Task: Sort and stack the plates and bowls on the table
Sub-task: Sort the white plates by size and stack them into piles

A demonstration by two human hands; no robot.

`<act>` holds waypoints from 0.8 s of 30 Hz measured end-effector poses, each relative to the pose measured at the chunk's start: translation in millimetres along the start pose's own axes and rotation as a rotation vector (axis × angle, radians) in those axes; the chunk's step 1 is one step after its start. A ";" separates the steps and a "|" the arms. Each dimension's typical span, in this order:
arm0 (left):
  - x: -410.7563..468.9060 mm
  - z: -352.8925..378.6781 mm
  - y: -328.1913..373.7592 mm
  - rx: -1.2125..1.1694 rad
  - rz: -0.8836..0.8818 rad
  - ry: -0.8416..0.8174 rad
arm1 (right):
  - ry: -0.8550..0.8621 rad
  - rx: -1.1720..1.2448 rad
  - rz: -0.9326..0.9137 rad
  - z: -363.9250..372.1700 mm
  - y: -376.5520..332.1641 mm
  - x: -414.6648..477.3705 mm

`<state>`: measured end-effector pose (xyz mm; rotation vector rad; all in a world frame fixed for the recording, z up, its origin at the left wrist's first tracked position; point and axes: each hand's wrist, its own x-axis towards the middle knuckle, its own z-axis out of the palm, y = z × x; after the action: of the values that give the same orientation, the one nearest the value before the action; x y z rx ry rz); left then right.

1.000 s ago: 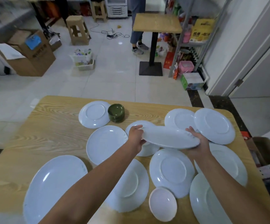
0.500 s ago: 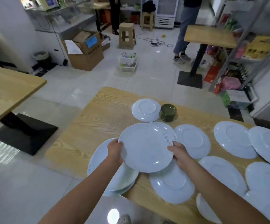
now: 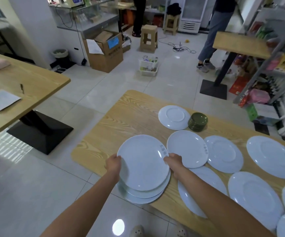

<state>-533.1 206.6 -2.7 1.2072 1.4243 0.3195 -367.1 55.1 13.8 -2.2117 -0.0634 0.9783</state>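
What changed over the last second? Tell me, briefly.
The left hand and right hand carried the white plate from above the middle of the table leftward to the stack at the near left corner. It now sits on or just above it, still gripped at both edges. The green bowls and the plates spread around stayed put.

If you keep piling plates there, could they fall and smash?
Maybe. The stack under the top plate looks to hang past the table edge, so it might tip onto the tiles. The left hand and right hand grip only the rim, so it could slip.
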 end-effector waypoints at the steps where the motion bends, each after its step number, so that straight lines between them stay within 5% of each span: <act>1: 2.9 -0.9 -2.0 0.050 -0.008 0.014 | -0.004 -0.019 0.002 0.6 -1.7 0.1; 24: 19.4 7.9 -4.7 0.314 -0.003 0.045 | -0.034 -0.049 -0.036 -3.1 4.7 10.7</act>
<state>-524.4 216.5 -19.6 1.4577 1.5550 0.1232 -358.4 53.0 5.6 -2.2308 -0.1436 1.0042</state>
